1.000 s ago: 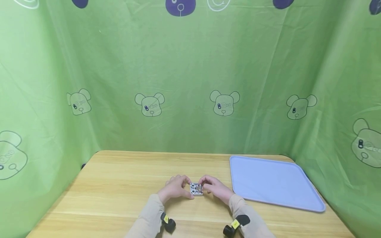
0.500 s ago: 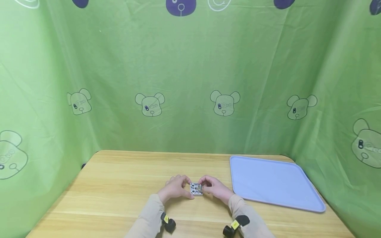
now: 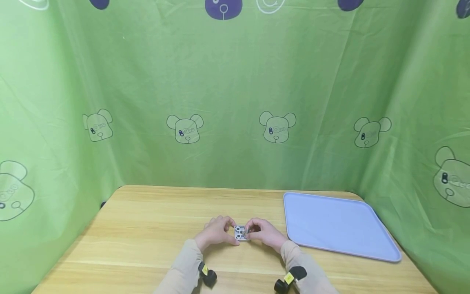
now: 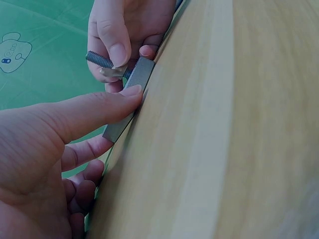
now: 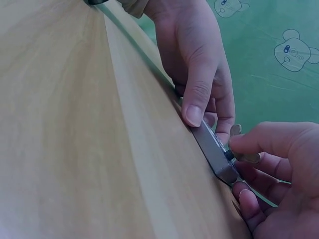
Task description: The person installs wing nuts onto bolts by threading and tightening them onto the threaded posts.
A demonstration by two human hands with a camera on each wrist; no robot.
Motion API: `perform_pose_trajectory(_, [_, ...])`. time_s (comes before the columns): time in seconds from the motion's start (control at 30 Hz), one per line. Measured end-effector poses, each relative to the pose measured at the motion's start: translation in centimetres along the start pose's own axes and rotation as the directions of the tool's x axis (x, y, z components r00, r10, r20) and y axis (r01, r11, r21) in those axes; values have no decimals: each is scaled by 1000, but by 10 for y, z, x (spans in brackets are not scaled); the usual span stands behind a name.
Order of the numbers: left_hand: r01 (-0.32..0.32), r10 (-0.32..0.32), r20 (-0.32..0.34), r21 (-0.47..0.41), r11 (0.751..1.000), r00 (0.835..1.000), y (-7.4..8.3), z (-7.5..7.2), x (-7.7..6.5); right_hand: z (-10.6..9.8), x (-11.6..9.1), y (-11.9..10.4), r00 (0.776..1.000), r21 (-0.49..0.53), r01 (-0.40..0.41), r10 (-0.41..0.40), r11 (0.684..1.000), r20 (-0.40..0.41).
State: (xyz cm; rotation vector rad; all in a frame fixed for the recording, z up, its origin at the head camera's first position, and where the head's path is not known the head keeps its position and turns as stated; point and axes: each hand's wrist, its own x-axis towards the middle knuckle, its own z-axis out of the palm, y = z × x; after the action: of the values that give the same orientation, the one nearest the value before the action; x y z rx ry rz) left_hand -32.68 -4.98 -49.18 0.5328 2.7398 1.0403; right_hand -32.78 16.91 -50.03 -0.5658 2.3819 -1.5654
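Note:
A small square metal block [image 3: 238, 237] with round holes in its top lies on the table between my hands. My left hand [image 3: 216, 232] grips its left side, with the thumb along the near edge. From the block's right part rises a threaded bolt [image 4: 98, 59], carrying a wing nut [image 4: 110, 72] partway along its thread. The thumb and fingers of my right hand [image 3: 267, 233] pinch this wing nut, and they partly cover it in the right wrist view. Other right fingertips lie close by the block's end.
A pale blue-violet tray [image 3: 338, 224] lies on the right side of the wooden table [image 3: 158, 212]. Green curtains [image 3: 235, 163] with bear prints enclose the back and sides. Each sleeve bears a small black wrist camera [image 3: 209, 278].
My right fingers have shifted slightly left over the block and changed their hold around the wing nut, covering more of it. The left hand and the block have stayed in place.

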Motion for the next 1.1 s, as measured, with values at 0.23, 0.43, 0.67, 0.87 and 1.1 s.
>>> perform_pose_trajectory(0.23, [-5,5,-1,11,1000,1000,-1,1,1,3,1,2,1000,-14,-5,5,1000,-30])
perform_pose_trajectory(0.43, [-3,3,-2,14,1000,1000,-2,1,1,5,1,0,999,-20,-6,6,1000,-42])
perform_pose_trajectory(0.67, [-3,4,-8,15,1000,1000,-2,1,0,1,-1,1,999,16,-37,37,999,-13])
perform_pose_trajectory(0.87, [-4,4,-4,5,1000,1000,-1,1,0,0,-1,-3,996,64,-88,90,994,-22])
perform_pose_trajectory(1.1, [-7,7,-11,15,1000,1000,-1,1,1,-1,-1,-3,995,74,-90,92,993,-26])
